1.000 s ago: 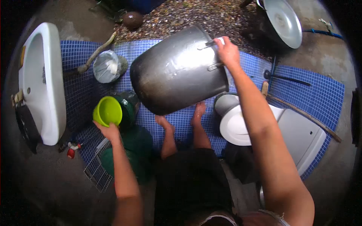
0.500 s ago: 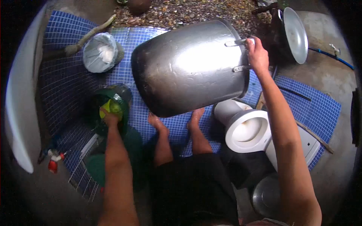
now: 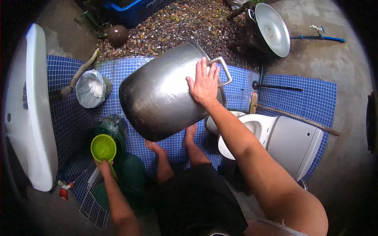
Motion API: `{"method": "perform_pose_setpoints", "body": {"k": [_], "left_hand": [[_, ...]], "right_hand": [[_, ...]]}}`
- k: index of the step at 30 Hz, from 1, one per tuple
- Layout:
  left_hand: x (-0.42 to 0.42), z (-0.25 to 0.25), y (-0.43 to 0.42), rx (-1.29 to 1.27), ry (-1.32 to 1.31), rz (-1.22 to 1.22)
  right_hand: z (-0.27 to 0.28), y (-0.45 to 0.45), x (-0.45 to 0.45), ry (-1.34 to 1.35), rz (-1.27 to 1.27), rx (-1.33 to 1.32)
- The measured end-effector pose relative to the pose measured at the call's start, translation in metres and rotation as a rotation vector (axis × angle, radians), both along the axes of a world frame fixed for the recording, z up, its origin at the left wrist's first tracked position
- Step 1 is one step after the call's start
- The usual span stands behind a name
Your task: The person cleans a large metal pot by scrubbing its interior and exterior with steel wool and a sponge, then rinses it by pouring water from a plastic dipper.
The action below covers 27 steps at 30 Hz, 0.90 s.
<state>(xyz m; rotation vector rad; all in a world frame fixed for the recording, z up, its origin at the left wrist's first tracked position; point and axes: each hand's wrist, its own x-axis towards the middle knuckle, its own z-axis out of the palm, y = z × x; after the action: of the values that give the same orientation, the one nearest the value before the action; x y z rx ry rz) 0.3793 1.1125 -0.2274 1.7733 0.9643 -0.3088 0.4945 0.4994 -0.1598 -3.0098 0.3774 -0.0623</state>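
A large metal pot (image 3: 161, 90) lies tilted on its side over the blue tiles, its base toward the lower left. My right hand (image 3: 204, 84) rests flat on the pot's side, fingers spread, beside its loop handle (image 3: 225, 71). In my left hand (image 3: 104, 165) is a green dipper (image 3: 103, 147), held upright by its handle, with what looks like water inside. The dipper is over the near edge of a dark green bucket (image 3: 116, 128).
A white sink (image 3: 41, 118) stands at the left, near a lined bin (image 3: 92, 88). The toilet (image 3: 271, 133) is at the right, with a wooden stick (image 3: 303, 118) and plunger (image 3: 277, 87) beyond. A wide metal basin (image 3: 272, 30) sits at the back right.
My left hand has lifted the dipper out of the green bucket. My right hand has let go of the pot's handle and moved onto its side. The pot appears turned, its handle now facing up.
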Motion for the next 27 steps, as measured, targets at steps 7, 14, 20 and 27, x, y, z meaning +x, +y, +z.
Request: {"method": "perform_pose_setpoints", "body": {"k": [7,14,20,27], "left_hand": [[0.008,0.120,-0.092,0.047,-0.160,0.081],[0.071,0.214,-0.277,-0.071,-0.356,-0.171],[0.104,0.185,-0.383,-0.145,-0.422,-0.460],[0.111,0.199,-0.465,0.342,-0.709,-0.926]], "right_hand": [[-0.006,-0.002,-0.002,0.022,0.063,-0.047],[-0.005,0.000,0.007,0.012,0.039,-0.005],[0.000,-0.004,0.000,0.008,0.029,0.071],[0.014,-0.010,0.006,0.159,0.095,-0.004]]}}
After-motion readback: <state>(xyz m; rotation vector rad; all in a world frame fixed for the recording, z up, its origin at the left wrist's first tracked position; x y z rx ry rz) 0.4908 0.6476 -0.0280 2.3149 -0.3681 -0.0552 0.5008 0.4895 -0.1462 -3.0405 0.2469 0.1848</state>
